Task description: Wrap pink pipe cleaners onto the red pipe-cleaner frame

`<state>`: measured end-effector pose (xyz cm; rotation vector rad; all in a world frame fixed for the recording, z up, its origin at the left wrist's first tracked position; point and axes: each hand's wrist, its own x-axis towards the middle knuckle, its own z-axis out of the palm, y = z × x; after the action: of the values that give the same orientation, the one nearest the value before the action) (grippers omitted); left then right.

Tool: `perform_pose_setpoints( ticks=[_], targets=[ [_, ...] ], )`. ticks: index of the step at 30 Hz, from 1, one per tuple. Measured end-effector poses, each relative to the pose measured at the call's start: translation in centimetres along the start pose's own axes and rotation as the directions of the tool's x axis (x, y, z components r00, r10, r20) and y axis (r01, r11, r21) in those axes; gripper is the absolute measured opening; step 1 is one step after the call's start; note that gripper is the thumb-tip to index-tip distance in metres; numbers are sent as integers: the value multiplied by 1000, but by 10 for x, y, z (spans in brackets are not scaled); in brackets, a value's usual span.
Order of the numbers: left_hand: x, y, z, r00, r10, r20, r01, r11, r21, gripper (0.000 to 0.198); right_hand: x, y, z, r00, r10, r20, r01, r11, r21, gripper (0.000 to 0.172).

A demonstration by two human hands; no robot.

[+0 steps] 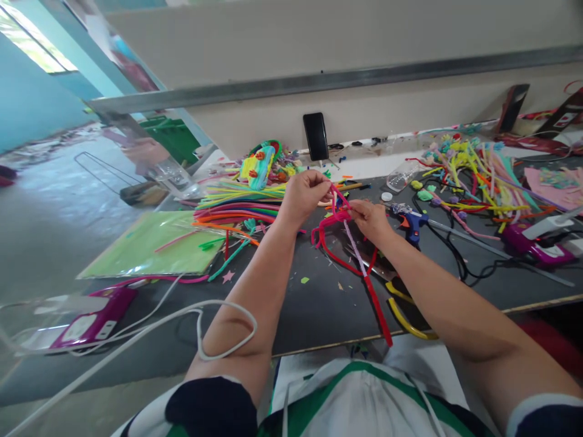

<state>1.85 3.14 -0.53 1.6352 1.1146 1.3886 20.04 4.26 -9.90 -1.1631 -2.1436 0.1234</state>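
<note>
My left hand (307, 191) pinches the upper end of a pink pipe cleaner (336, 193) above the middle of the table. Close by on the right, my right hand (370, 221) grips the same pink pipe cleaner work near its bend, fingertips closed. Below the fingers hang red pipe cleaner loops (339, 260). A lilac stem with a red lower part (377, 311) slants down from them toward the table edge. Scissors with yellow handles (401, 315) lie under my right forearm, their blades partly hidden behind the loops.
A blue glue gun (413, 224) lies right of my right hand, with cables around it. Pipe cleaner bundles (241, 209) and a green sheet pack (150, 246) are left. Purple power strips (537, 246) sit on both sides. A phone (316, 136) leans at the back. Another person's hand (146, 152) shows left.
</note>
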Motion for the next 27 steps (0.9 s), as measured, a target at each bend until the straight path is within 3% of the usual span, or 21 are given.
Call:
perform_pose_setpoints(
  ticks=[3,9,13,20,27],
  targets=[
    [0,1,1,999,11,-53,-11,1000,-12,7,-1,-3,-1,996,94,3,-94,995,-16,21],
    [1,4,2,993,6,-119,-17,996,-88,9,-3,-7,-4,997,60,45,-56,995,-85,23],
    [0,5,3,995,-4,-104,-5,997,-80,8,-2,-6,-3,994,96,48,-92,993,-78,19],
    [-3,8,4,998,15,-54,-20,996,-90,9,-1,-7,-1,987,143,-75,-145,989,-20,12],
    [-9,11,18,1000,26,-14,-28,983,-182,14,-2,-9,-2,982,173,-81,-174,985,-8,13]
  ],
)
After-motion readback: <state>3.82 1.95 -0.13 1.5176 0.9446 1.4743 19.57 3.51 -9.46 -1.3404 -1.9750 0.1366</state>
